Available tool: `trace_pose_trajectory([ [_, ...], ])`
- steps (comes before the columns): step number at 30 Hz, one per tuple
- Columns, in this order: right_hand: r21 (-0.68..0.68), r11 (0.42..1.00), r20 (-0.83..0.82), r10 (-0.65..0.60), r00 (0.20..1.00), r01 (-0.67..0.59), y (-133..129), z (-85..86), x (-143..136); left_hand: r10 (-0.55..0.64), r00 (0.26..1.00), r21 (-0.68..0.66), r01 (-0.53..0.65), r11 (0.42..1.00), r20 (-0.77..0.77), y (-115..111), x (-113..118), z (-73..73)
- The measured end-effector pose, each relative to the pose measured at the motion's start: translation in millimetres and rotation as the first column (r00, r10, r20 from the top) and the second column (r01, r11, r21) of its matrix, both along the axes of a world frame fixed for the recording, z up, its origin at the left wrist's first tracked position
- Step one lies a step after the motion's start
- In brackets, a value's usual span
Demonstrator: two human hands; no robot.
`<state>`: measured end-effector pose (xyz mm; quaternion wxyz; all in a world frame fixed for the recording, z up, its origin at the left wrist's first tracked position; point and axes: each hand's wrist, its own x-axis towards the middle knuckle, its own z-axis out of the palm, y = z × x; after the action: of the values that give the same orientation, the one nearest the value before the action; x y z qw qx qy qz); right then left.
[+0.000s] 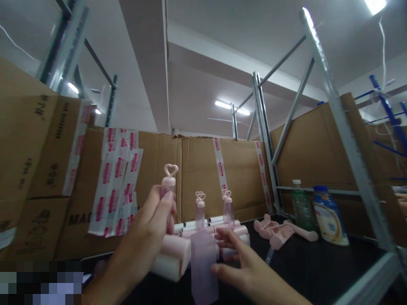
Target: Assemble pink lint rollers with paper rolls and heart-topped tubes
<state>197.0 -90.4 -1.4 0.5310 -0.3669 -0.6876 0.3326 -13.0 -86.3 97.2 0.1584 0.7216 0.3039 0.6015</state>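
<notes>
My left hand is closed round a slim translucent pink tube with a heart-shaped loop on its pale pink cap, held upright. In front of me stands a translucent purple container with flat sides. My right hand is at its right side, fingers apart; the thumb tip meets its edge, or nearly so. Behind it, similar heart-topped tubes rise among pink and white cylinders. Below my left hand lies a thick pale pink cylinder, close to a white one.
Pink plastic parts lie in a pile on the black surface at right. Behind them stand a green bottle and a blue-capped bottle. Taped cardboard walls the back; a metal post slants at right.
</notes>
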Motion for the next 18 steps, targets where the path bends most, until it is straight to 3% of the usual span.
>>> trace_pose_trajectory([
  [3, -0.083, 0.995, 0.147, 0.059, 0.987, -0.047, 12, -9.1, 0, -0.061, 0.994, -0.11, 0.071, 0.991, 0.089, 8, -9, 10.1],
  [9, -0.066, 0.959, 0.039, 0.28, 0.959, -0.277, 23, -10.9, -14, -0.103, 0.964, -0.171, 0.148, 0.974, 0.246, 12, -14, 21.5],
  [14, -0.03, 0.997, 0.173, 0.081, 0.982, -0.077, 19, -9.4, -8, -0.082, 0.964, -0.174, 0.128, 0.976, 0.252, 1, -17, 24.6],
  [18, -0.002, 0.997, 0.177, 0.074, 0.982, -0.075, 11, -13.8, 4, -0.084, 0.974, -0.139, 0.115, 0.984, 0.209, -4, -18, 24.6],
])
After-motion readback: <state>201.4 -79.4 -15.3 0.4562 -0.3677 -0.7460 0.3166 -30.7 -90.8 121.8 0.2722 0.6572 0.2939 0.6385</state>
